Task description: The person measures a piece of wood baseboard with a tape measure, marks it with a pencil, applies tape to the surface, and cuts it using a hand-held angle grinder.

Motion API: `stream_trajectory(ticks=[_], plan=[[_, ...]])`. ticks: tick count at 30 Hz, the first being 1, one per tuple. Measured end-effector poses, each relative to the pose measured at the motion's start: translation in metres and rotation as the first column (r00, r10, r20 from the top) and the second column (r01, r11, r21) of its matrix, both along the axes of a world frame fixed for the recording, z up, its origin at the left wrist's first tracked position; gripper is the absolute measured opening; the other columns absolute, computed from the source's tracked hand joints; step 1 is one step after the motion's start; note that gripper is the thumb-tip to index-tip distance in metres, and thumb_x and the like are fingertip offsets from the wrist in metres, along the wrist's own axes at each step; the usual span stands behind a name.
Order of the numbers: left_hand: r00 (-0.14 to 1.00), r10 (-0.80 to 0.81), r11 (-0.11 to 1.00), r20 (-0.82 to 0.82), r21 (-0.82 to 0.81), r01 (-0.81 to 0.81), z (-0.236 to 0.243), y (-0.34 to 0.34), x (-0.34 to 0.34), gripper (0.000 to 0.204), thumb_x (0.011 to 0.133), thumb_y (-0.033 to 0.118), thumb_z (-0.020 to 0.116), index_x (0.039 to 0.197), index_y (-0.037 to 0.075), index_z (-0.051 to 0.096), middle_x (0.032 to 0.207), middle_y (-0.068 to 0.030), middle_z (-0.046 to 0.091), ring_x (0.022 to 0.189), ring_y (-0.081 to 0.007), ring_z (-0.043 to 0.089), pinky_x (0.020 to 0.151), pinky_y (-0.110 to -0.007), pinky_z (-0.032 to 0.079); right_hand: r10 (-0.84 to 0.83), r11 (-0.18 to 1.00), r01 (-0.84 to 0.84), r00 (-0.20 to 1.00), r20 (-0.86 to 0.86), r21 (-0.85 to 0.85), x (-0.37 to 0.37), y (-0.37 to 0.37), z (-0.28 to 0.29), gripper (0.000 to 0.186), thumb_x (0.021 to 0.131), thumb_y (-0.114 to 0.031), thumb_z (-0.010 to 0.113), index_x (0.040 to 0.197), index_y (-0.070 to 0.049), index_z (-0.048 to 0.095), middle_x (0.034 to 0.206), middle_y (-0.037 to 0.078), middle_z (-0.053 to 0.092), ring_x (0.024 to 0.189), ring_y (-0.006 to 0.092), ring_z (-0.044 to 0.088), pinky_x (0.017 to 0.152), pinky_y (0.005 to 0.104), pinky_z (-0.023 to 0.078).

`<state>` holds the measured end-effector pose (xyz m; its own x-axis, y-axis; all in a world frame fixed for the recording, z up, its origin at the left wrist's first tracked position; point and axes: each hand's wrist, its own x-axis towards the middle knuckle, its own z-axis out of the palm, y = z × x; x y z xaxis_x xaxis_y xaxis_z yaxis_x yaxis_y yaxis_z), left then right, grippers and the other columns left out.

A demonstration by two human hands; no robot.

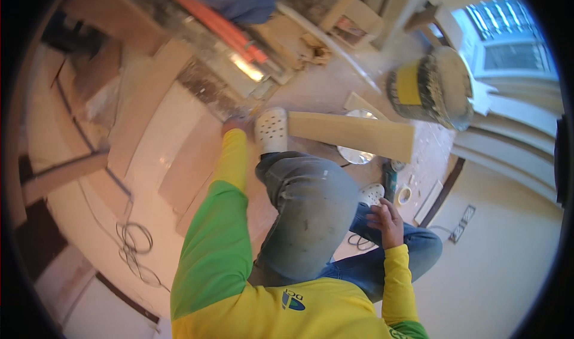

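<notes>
My left arm reaches forward, and my left hand (235, 124) is low beside my white clog (272, 131), near the end of a stack of long materials. The hand is small and smeared, so its fingers and anything in them cannot be made out. A pale wooden board (353, 133) runs from the clog to the right, across a shiny round item (357, 154). My right hand (387, 222) hovers over my bent right leg, its fingers loosely spread with nothing in them. A teal power tool (390, 181), seemingly an angle grinder, lies beyond it.
A plaster-crusted bucket (433, 87) stands at the far right. A tape roll (404, 195) lies by the power tool. Long orange-red pieces (218, 25) top the far stack. Loose cable (136, 243) coils on the left floor. A socket strip (461, 224) is on the right wall.
</notes>
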<state>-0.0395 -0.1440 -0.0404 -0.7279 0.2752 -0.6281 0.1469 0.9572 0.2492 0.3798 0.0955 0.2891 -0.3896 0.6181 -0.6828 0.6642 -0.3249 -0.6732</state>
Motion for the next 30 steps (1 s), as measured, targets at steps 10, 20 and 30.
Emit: stream_trajectory(ticks=[10,20,30], plan=[[0.955,0.124,0.954,-0.268,0.298,-0.040,0.045,-0.080,0.018,0.028,0.078,0.032,0.070,0.090,0.007,0.072,0.087,-0.0149,0.071,0.082,-0.0271,0.069,0.075,-0.040,0.054,0.034,0.997,-0.029,0.998,-0.057,0.078,0.024,-0.020,-0.013,0.049,0.097,-0.037,0.059,0.127,0.002,0.057,0.100,0.008,0.065,0.076,0.0137,0.064,0.064,0.0258,0.051],[0.849,0.505,-0.122,-0.158,0.960,0.251,0.425,-0.085,0.124,0.013,0.094,0.004,0.057,0.106,-0.002,0.060,0.099,-0.0125,0.063,0.077,-0.0165,0.059,0.070,-0.029,0.051,0.170,0.962,-0.120,0.967,-0.193,0.246,0.019,-0.030,-0.005,0.052,0.094,-0.044,0.059,0.121,0.002,0.061,0.092,0.011,0.068,0.074,0.0169,0.066,0.066,0.0302,0.052],[0.671,0.403,-0.492,-0.622,0.471,0.732,0.631,-0.052,0.278,0.018,0.094,0.015,0.061,0.112,0.012,0.064,0.103,-0.0097,0.065,0.073,-0.0165,0.052,0.066,-0.032,0.041,0.317,0.866,-0.157,0.906,-0.279,0.474,0.018,-0.031,0.018,0.046,0.093,-0.042,0.060,0.116,-0.002,0.065,0.103,0.018,0.070,0.098,0.0290,0.067,0.086,0.0369,0.050]])
